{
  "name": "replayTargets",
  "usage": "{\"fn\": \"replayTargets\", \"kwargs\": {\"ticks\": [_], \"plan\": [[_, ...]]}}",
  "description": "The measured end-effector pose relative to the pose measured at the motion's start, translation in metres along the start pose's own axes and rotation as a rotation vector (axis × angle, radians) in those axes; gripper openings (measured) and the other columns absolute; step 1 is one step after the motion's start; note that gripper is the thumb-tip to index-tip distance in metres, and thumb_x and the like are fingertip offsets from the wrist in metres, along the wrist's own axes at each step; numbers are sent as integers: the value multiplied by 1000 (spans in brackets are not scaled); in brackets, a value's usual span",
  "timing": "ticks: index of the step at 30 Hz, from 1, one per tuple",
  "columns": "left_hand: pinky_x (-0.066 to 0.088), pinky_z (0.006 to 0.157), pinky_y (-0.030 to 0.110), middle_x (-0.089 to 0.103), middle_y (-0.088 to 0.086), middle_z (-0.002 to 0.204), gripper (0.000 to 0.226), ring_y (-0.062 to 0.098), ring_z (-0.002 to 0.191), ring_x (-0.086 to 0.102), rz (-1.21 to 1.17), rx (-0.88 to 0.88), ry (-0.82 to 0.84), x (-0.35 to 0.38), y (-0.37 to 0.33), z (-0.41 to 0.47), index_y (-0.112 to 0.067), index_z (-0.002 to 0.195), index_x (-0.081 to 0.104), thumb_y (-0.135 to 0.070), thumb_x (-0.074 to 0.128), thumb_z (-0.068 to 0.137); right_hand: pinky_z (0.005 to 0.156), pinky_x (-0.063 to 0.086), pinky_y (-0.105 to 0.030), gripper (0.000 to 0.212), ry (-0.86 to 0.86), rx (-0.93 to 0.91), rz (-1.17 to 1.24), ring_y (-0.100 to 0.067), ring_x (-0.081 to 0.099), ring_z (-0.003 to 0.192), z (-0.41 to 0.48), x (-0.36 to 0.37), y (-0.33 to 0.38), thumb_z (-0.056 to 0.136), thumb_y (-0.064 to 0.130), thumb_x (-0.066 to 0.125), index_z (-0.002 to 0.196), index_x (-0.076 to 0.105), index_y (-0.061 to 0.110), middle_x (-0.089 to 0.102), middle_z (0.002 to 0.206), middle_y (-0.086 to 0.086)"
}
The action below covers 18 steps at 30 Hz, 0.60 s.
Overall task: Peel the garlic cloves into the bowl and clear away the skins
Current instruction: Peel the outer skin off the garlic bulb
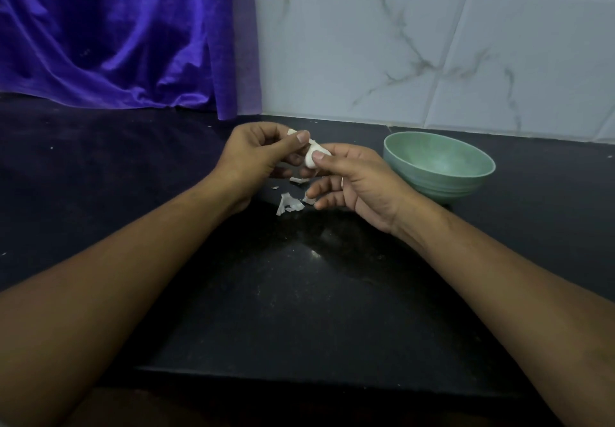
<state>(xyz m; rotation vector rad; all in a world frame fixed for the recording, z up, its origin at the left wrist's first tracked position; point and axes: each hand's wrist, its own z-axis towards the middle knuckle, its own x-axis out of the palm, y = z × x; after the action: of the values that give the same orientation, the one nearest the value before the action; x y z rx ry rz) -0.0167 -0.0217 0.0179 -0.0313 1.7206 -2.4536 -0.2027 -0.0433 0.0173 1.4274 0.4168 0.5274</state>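
Note:
A white garlic clove (314, 156) is held above the black counter, pinched between the thumb and fingers of my right hand (359, 180). My left hand (256, 156) is just left of it and pinches a strip of skin (293, 132) that still runs to the clove. Several torn skin pieces (289, 206) lie on the counter under the hands. A green bowl (466, 178) stands to the right of my right hand, and I see nothing inside it.
The black counter (299, 310) runs to a front edge near the bottom of the view. A marbled white tile wall (432, 43) stands behind the bowl. A purple cloth (116, 33) hangs at the back left, down to the counter.

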Motion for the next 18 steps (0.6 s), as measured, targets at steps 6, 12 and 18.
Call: {"fn": "replayTargets", "kwargs": {"ticks": [6,12,18], "plan": [[57,65,25,76,4,87,22,16,79,69,0,15,-7,-2,-1,3,-3,98,72,-24,66,102,57,59,-37,19,-27,27,94,-23,59,59,0,8,5,107,17,46,106,58,2,56,80,-9],[56,63,31,73,3,89,25,15,73,68,150,-9,43,-8,8,4,-10,96,70,-22,53,109,55,58,-35,12,-71,19,-28,-19,57,57,-1,4,3,99,7,58,111,61,7,62,80,-9],[62,78,44,78,7,100,31,27,87,75,315,52,169,-4,4,1,-12,122,70,4,63,98,54,58,-30,23,-121,-64,-90,-15,59,57,2,-2,-4,91,2,75,111,64,5,72,79,-2]]}}
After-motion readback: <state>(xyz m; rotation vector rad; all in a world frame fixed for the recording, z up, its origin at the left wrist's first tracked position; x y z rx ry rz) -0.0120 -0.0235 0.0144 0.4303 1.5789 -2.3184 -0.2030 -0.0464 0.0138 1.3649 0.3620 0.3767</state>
